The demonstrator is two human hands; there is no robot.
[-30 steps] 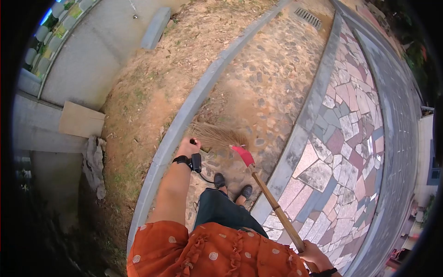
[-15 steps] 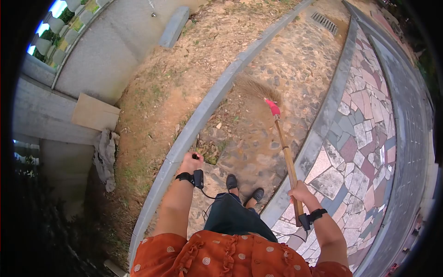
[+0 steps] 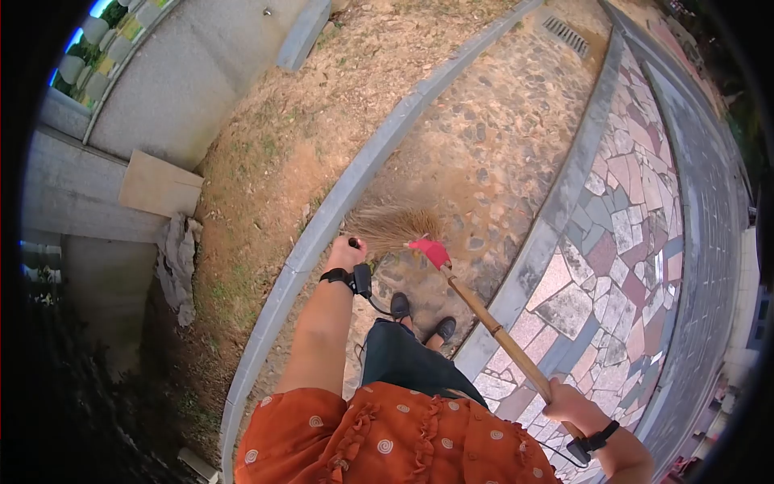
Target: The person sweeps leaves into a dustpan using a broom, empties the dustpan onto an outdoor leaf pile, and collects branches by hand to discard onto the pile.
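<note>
My right hand (image 3: 567,403) is wrapped round the bamboo handle of a broom (image 3: 504,339), near its upper end. A red wrap binds the broom's head, and its brown bristles (image 3: 395,226) spread leftward over the stony ground, close beside my left hand. My left hand (image 3: 347,253) is closed round the dark round end of an upright handle, apparently a dustpan's (image 3: 355,242). The pan below is mostly hidden by the hand and bristles; a few leaves show there. Both wrists carry black straps with small devices.
A grey stone kerb (image 3: 322,222) runs along the left, with dirt and dry leaves beyond. At right, another kerb (image 3: 528,274) borders the patchwork stone paving (image 3: 564,310). A metal drain grate (image 3: 566,36) lies ahead. A board (image 3: 161,184) leans by the wall. My shoes (image 3: 401,305) stand between the kerbs.
The broom head has swept left and nearer, from the middle of the stony strip to beside my left hand. My right hand has moved right and down; my left hand has shifted slightly forward.
</note>
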